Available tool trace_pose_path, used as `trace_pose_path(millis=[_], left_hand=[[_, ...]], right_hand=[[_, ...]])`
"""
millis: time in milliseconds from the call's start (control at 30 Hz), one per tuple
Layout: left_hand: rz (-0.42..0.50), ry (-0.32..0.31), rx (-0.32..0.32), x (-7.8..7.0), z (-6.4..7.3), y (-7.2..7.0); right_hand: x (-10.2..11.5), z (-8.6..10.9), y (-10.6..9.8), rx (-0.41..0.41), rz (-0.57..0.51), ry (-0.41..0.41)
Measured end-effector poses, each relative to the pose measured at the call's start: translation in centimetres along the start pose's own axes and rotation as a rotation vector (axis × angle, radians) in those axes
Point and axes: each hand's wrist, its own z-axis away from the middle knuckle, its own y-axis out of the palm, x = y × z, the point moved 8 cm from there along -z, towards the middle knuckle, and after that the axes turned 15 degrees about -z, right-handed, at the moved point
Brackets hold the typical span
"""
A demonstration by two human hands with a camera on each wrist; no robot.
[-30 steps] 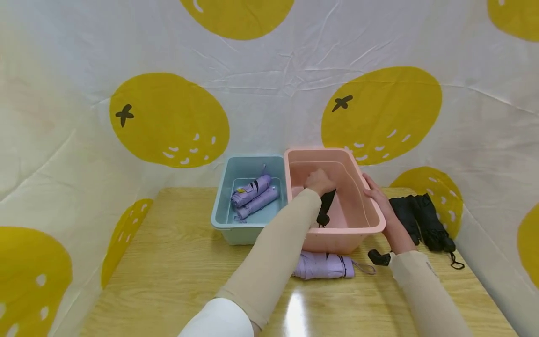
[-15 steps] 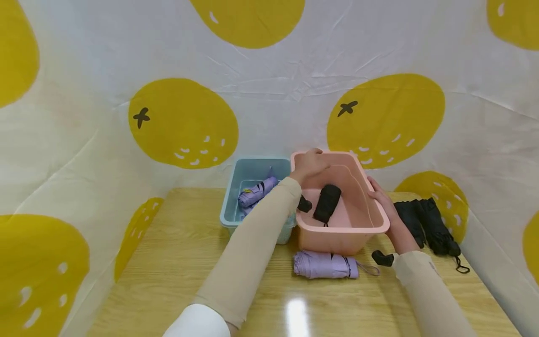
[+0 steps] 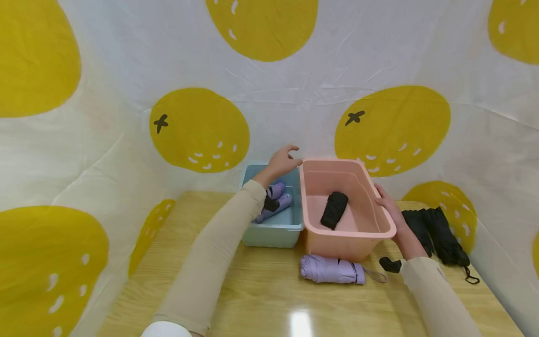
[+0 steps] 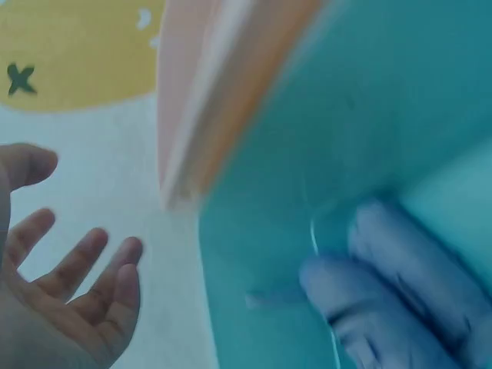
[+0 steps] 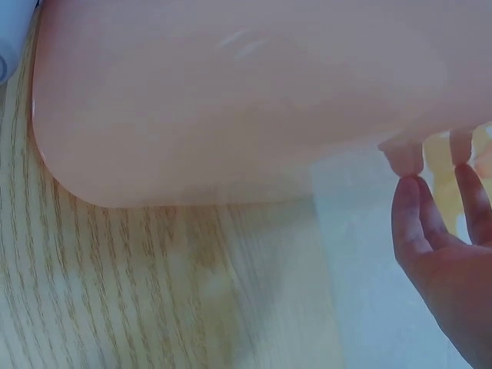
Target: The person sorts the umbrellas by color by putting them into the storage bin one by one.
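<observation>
My left hand (image 3: 283,164) hangs over the back right of the blue bin (image 3: 273,227), its fingers loosely bent around nothing. Two folded purple umbrellas (image 3: 281,204) lie inside that bin, partly hidden by my left wrist. At the right side of the pink bin (image 3: 345,233), my right hand (image 3: 393,213) grips the rim; its fingertips touch the bin in the right wrist view. A folded black umbrella (image 3: 334,210) lies on the pink bin's floor. In front of this bin, another folded purple umbrella (image 3: 332,270) rests on the table, its strap loop pointing right.
Black folded umbrellas (image 3: 440,236) lie on the table right of my right hand. The two bins stand side by side near the back of the wooden table (image 3: 252,290). A white cloth (image 3: 290,117) with yellow fruit prints hangs behind and at the sides.
My left hand has let go of the black umbrella, risen out of the pink bin and moved left over the blue bin. My right hand stays on the pink rim. The head view has shifted.
</observation>
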Motion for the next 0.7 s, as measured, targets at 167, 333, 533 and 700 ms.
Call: trace_pose_path(millis=[167, 333, 533, 700], left_hand=[[0.0, -0.035, -0.011, 4.4, 2.4, -1.7], [0.106, -0.138, -0.105, 10.5, 5.0, -3.4], [0.236, -0.218, -0.183, 15.7, 7.6, -4.9], [0.279, -0.257, -0.098, 18.3, 9.4, -4.4]], right_hand=[[-0.4, 0.2, -0.1, 0.0, -0.022, -0.002], [-0.6, 0.3, -0.1, -0.01, -0.015, 0.036], [-0.2, 0.4, 0.0, -0.013, -0.032, 0.028], [-0.3, 0.3, 0.2, -0.007, -0.034, 0.019]])
